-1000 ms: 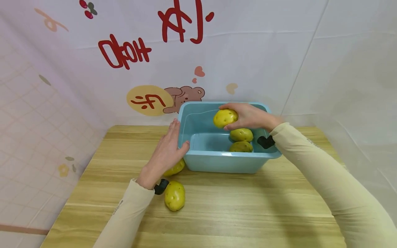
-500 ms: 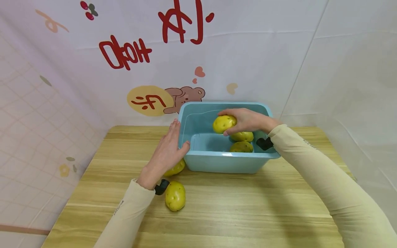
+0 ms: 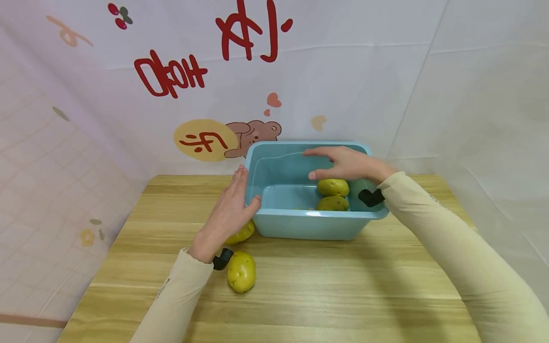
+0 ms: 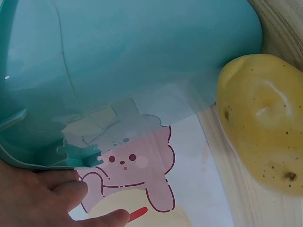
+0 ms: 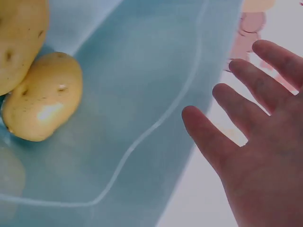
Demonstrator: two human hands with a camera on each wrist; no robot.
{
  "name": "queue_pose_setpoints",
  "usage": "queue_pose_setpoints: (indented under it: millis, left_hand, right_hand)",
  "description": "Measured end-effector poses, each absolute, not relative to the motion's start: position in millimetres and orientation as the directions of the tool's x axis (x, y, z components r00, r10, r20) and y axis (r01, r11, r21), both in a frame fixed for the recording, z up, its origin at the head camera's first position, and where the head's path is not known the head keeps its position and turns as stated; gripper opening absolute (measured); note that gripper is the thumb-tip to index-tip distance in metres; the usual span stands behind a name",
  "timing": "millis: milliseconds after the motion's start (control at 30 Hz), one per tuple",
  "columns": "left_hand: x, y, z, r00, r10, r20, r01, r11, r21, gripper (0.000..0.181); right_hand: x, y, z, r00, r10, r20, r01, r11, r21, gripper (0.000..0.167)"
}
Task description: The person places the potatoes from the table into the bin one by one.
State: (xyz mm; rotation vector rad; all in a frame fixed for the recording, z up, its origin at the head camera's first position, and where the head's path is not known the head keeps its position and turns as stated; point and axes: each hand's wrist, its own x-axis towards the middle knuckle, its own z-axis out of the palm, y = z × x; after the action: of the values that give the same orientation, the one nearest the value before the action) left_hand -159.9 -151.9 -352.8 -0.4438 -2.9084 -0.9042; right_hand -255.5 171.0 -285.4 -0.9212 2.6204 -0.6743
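A light blue plastic bin [image 3: 279, 224] stands on the table. Inside it, at the right, lie two yellow potatoes: one farther back [image 3: 333, 187] and a nearer potato [image 3: 332, 204], partly hidden by the front wall. Over them my right hand [image 3: 348, 164] hovers with spread fingers, holding nothing. In the right wrist view its fingers are apart, with a potato [image 5: 45, 97] below at the left. My left hand [image 3: 227, 207] rests its straight fingers against the bin's left side. Beneath its wrist a potato [image 3: 242, 232] is partly covered; another potato [image 3: 241, 271] lies nearer.
The wooden table [image 3: 343, 286] runs up to a white printed wall cloth [image 3: 343, 81] behind the bin. In the left wrist view a large potato [image 4: 262, 125] sits beside the bin wall. The bin's front wall hides part of its floor.
My right hand has let go of the potato it held over the bin, after lowering it slightly, and its fingers have spread. The left hand stays at the bin's side.
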Motion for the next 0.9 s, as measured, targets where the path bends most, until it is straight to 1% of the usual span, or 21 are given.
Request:
queue_pose_setpoints:
  millis: [67, 233, 467, 667, 900]
  left_hand:
    - [-160, -151, -353, -0.955, 0.257, 0.147, 0.295, 0.784, 0.546, 0.082]
    - [-161, -150, -352, -0.956, 0.254, 0.145, 0.292, 0.783, 0.549, 0.082]
    - [-161, -152, -353, -0.961, 0.242, 0.133, 0.274, 0.782, 0.560, 0.083]
    - [-162, -153, -354, -0.962, 0.238, 0.130, 0.270, 0.782, 0.562, 0.084]
    - [-162, -152, -354, -0.958, 0.247, 0.146, 0.286, 0.772, 0.568, 0.083]
  right_hand:
    - [-248, 177, -278, -0.770, -0.635, -0.071, -0.509, 0.677, -0.532, 0.072]
    - [-228, 191, -263, -0.779, -0.627, 0.018, -0.519, 0.627, -0.581, 0.065]
    - [-197, 207, -250, -0.775, -0.614, 0.148, -0.573, 0.586, -0.573, 0.058]
    - [-172, 220, -260, -0.788, -0.562, 0.251, -0.600, 0.613, -0.514, 0.058]
    - [-146, 235, -287, -0.844, -0.463, 0.270, -0.535, 0.706, -0.463, 0.067]
